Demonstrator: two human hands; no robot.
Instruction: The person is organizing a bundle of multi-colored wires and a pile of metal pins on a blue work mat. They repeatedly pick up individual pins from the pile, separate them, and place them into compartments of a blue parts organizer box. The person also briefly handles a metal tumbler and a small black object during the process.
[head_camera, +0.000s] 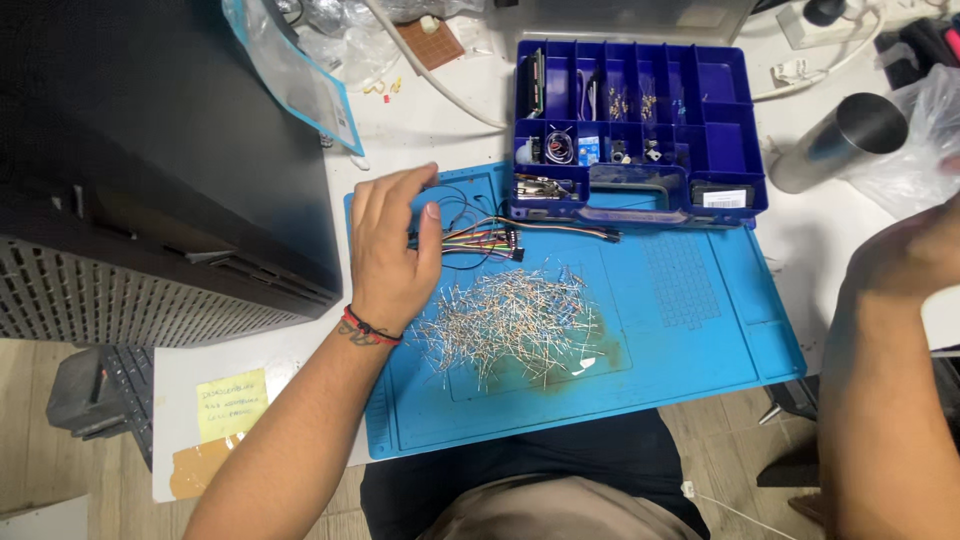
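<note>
A left hand (392, 248) is laid on a bundle of jumper wires (480, 240) at a cluttered white desk (790, 230).

The hand is seen palm down on a blue mat (700, 330), fingers loosely curled over the wires' left end, thumb alongside; the wires run out to its right. A heap of resistors (515, 320) is spread just below and right of it. A blue parts box (640, 120) sits beyond the fingertips to the right, a black case (150, 170) to the left. Only the right forearm is shown at the far edge; that hand's state cannot be told. A steel cup (840, 140) lies near it.
</note>
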